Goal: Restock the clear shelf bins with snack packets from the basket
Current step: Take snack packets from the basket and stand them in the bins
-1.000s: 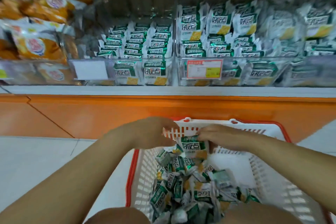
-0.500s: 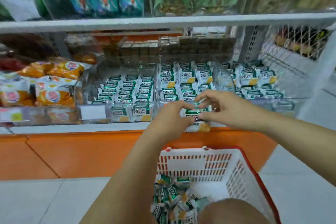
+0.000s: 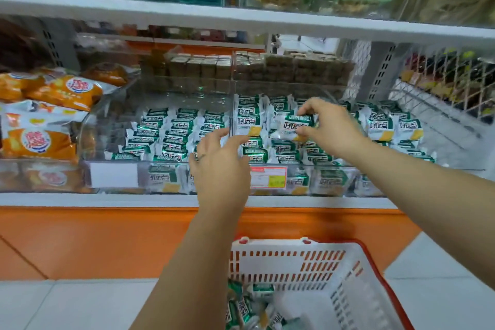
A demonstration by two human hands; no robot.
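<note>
Bare forearms, ring [image 3: 201, 157] on left hand [image 3: 221, 167]

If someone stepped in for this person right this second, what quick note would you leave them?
Right hand pinches a green-and-white foil snack packet over the middle clear plastic shelf bin.
Left hand holds nothing, fingers spread, near the bins' divider.
Done: the bins already hold rows of matching packets.
Left: set this packet down, then bring up more packets lying in the white slotted plastic basket with the red rim below.
</note>
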